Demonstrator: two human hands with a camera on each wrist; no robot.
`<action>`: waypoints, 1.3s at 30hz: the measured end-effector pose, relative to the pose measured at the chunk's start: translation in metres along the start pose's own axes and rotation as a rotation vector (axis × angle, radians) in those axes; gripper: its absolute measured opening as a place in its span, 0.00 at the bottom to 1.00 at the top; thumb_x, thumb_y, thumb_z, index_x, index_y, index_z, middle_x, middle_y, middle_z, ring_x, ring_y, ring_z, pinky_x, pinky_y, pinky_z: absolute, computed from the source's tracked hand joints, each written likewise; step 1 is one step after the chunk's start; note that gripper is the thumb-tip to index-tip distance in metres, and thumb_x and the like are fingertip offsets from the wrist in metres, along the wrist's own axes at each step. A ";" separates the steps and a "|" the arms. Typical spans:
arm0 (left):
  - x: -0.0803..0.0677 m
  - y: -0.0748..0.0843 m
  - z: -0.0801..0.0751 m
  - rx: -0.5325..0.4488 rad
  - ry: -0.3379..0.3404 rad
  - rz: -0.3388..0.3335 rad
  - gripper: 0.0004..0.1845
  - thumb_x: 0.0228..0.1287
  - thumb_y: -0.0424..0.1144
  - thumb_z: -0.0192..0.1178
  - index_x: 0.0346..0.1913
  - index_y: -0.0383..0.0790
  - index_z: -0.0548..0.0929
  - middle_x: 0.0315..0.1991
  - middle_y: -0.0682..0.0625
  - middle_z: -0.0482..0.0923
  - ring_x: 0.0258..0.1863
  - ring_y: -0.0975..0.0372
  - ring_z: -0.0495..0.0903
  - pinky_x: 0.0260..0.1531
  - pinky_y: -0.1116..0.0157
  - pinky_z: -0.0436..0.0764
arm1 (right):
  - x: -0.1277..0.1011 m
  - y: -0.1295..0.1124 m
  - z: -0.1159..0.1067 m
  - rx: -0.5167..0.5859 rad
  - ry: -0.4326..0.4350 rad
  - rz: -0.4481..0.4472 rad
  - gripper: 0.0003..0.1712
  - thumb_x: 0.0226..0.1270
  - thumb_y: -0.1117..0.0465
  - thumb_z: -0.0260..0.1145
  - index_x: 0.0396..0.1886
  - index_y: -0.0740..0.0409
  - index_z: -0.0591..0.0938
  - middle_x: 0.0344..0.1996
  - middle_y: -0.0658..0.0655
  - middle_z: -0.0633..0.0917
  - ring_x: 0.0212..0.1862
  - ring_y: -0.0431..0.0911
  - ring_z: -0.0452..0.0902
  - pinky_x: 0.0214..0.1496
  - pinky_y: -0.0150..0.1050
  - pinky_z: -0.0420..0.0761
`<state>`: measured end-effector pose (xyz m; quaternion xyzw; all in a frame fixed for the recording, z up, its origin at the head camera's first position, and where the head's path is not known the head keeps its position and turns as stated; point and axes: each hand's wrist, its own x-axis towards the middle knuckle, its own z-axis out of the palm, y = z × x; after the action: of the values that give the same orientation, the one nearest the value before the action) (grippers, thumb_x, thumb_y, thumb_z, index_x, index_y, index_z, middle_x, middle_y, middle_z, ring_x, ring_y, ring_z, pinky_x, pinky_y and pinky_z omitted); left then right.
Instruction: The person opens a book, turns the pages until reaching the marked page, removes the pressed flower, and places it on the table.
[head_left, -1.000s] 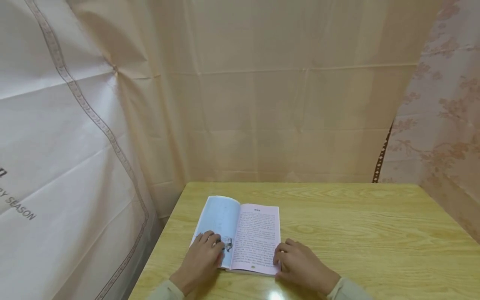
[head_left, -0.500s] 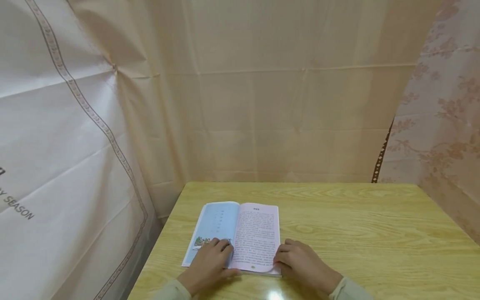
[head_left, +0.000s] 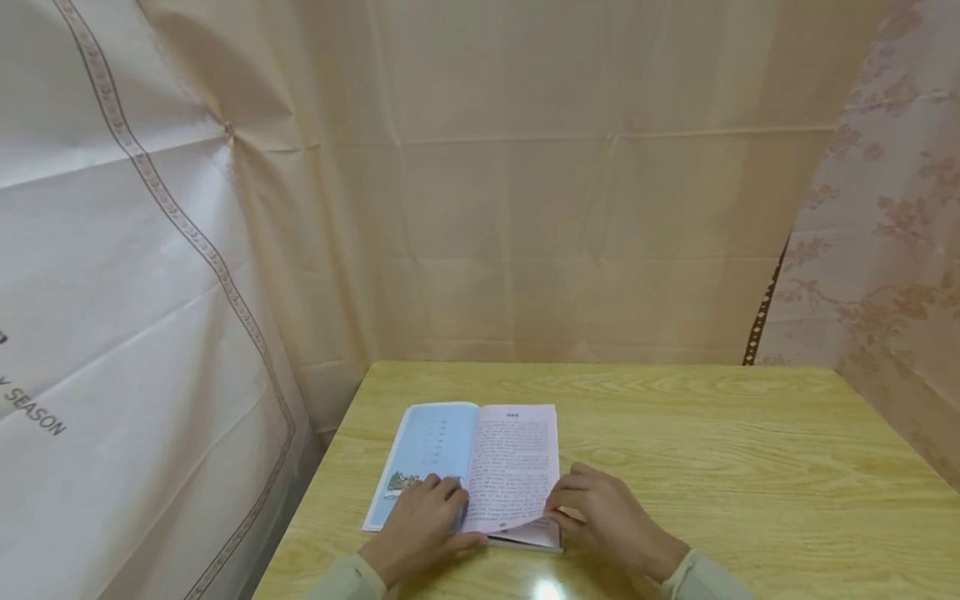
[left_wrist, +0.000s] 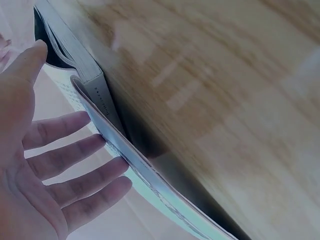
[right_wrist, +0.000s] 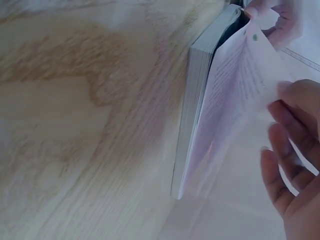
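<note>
An open book (head_left: 438, 433) lies on the wooden table, a blue illustrated leaf on its left and a printed text page (head_left: 510, 467) on its right. My left hand (head_left: 418, 527) rests on the lower part of the blue side, fingers extended and thumb at the bottom edge near the fold. In the left wrist view those fingers (left_wrist: 75, 192) lie straight across the paper. My right hand (head_left: 609, 518) pinches the lower right corner of the text page between thumb and index finger. The right wrist view has this lifted page (right_wrist: 240, 80) bowed away from the page block (right_wrist: 192, 105).
The yellow wood-grain table (head_left: 712, 450) extends to the right of and behind the book. Beige cloth (head_left: 570, 208) hangs behind it. White printed cloth (head_left: 150, 333) hangs at the left, and flowered cloth (head_left: 892, 250) at the right.
The left hand has shifted slightly right, toward the fold, and a different blue illustrated page now shows. The right hand has raised the text page's lower corner, uncovering another page beneath.
</note>
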<state>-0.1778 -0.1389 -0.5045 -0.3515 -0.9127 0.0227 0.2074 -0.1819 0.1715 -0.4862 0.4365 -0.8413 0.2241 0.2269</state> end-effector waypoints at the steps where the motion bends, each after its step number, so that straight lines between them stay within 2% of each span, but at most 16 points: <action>1: 0.000 0.000 0.000 0.001 -0.006 0.000 0.35 0.64 0.74 0.54 0.39 0.43 0.86 0.39 0.52 0.83 0.33 0.58 0.78 0.30 0.63 0.81 | 0.000 -0.001 0.000 0.002 0.019 0.001 0.10 0.54 0.61 0.83 0.33 0.44 0.89 0.36 0.37 0.85 0.37 0.32 0.73 0.38 0.22 0.75; 7: 0.001 -0.002 -0.005 -0.054 -0.082 -0.038 0.35 0.68 0.74 0.50 0.42 0.44 0.87 0.42 0.52 0.84 0.35 0.59 0.80 0.34 0.62 0.82 | 0.003 -0.003 0.000 0.003 0.134 0.003 0.16 0.49 0.62 0.85 0.31 0.43 0.85 0.38 0.37 0.83 0.40 0.33 0.76 0.41 0.23 0.78; 13: 0.001 -0.004 -0.008 -0.067 -0.079 -0.021 0.32 0.70 0.70 0.51 0.43 0.45 0.87 0.43 0.53 0.85 0.36 0.59 0.81 0.37 0.63 0.83 | 0.004 -0.002 0.002 0.009 0.148 0.000 0.17 0.49 0.62 0.84 0.32 0.43 0.84 0.39 0.38 0.82 0.40 0.34 0.77 0.42 0.22 0.78; 16: -0.001 -0.005 -0.009 -0.079 -0.076 -0.014 0.28 0.74 0.66 0.52 0.44 0.44 0.86 0.43 0.52 0.85 0.37 0.59 0.82 0.38 0.61 0.84 | 0.002 -0.002 0.003 0.027 0.129 0.045 0.17 0.54 0.61 0.83 0.37 0.46 0.83 0.40 0.40 0.82 0.37 0.35 0.77 0.38 0.22 0.77; 19: -0.003 -0.006 -0.010 -0.103 -0.037 -0.032 0.22 0.77 0.56 0.56 0.52 0.40 0.84 0.45 0.49 0.86 0.40 0.58 0.85 0.40 0.60 0.85 | -0.001 -0.002 0.004 0.043 0.037 0.141 0.17 0.57 0.57 0.81 0.41 0.47 0.81 0.42 0.42 0.82 0.37 0.35 0.76 0.35 0.26 0.79; 21: -0.004 -0.007 -0.011 -0.108 0.024 -0.049 0.21 0.73 0.50 0.60 0.55 0.35 0.79 0.41 0.49 0.84 0.35 0.59 0.83 0.34 0.61 0.84 | -0.003 -0.002 0.004 0.017 -0.085 0.194 0.18 0.58 0.52 0.81 0.43 0.47 0.81 0.44 0.44 0.83 0.41 0.36 0.77 0.38 0.31 0.81; 23: -0.003 -0.008 -0.012 -0.100 0.108 -0.069 0.29 0.68 0.46 0.65 0.63 0.30 0.74 0.40 0.50 0.81 0.30 0.62 0.80 0.29 0.64 0.81 | -0.005 -0.002 0.005 0.005 -0.218 0.224 0.19 0.58 0.48 0.80 0.43 0.47 0.83 0.47 0.45 0.83 0.46 0.39 0.77 0.44 0.36 0.83; 25: -0.002 -0.010 -0.013 -0.082 0.192 -0.079 0.38 0.63 0.45 0.70 0.69 0.27 0.66 0.46 0.45 0.79 0.31 0.61 0.78 0.28 0.64 0.80 | -0.007 -0.002 0.007 -0.015 -0.328 0.217 0.20 0.57 0.45 0.79 0.44 0.47 0.85 0.51 0.46 0.82 0.51 0.43 0.77 0.50 0.41 0.84; 26: -0.001 -0.011 -0.013 -0.071 0.233 -0.086 0.44 0.60 0.45 0.72 0.71 0.26 0.62 0.50 0.42 0.77 0.32 0.59 0.78 0.29 0.63 0.81 | -0.008 -0.002 0.008 -0.014 -0.363 0.215 0.21 0.57 0.44 0.79 0.45 0.47 0.85 0.52 0.46 0.82 0.51 0.43 0.77 0.51 0.41 0.83; 28: 0.001 -0.013 -0.013 -0.054 0.309 -0.091 0.55 0.54 0.45 0.76 0.77 0.30 0.55 0.64 0.35 0.71 0.40 0.53 0.81 0.37 0.58 0.83 | -0.009 -0.002 0.009 -0.003 -0.394 0.213 0.20 0.57 0.44 0.79 0.45 0.47 0.87 0.52 0.46 0.82 0.51 0.44 0.76 0.51 0.42 0.83; 30: 0.001 -0.016 -0.014 -0.044 0.380 -0.082 0.54 0.50 0.42 0.78 0.76 0.33 0.58 0.71 0.28 0.63 0.51 0.45 0.79 0.45 0.51 0.83 | -0.009 -0.002 0.010 -0.008 -0.399 0.210 0.19 0.58 0.44 0.79 0.44 0.46 0.87 0.52 0.46 0.82 0.51 0.43 0.75 0.50 0.41 0.82; 33: 0.000 -0.021 -0.016 -0.014 0.425 -0.069 0.44 0.47 0.39 0.79 0.69 0.38 0.71 0.70 0.28 0.65 0.58 0.39 0.74 0.51 0.45 0.78 | -0.007 -0.001 0.010 -0.013 -0.399 0.214 0.18 0.58 0.43 0.78 0.42 0.46 0.88 0.51 0.45 0.83 0.49 0.41 0.74 0.48 0.39 0.81; 36: -0.001 -0.024 -0.018 0.037 0.418 -0.051 0.28 0.46 0.38 0.78 0.53 0.42 0.82 0.62 0.33 0.75 0.61 0.38 0.72 0.52 0.42 0.74 | -0.006 0.001 0.010 -0.015 -0.398 0.210 0.17 0.58 0.43 0.78 0.40 0.46 0.88 0.50 0.45 0.83 0.48 0.41 0.74 0.47 0.38 0.81; 39: -0.004 -0.027 -0.015 0.083 0.366 -0.036 0.18 0.43 0.39 0.79 0.38 0.45 0.84 0.50 0.41 0.82 0.58 0.40 0.75 0.52 0.42 0.73 | -0.006 0.000 0.010 -0.010 -0.377 0.194 0.11 0.62 0.46 0.77 0.36 0.45 0.88 0.48 0.45 0.84 0.46 0.40 0.75 0.46 0.38 0.81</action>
<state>-0.1863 -0.1630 -0.4872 -0.3245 -0.8642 -0.0079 0.3845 -0.1811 0.1695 -0.4975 0.3867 -0.9080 0.1551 0.0448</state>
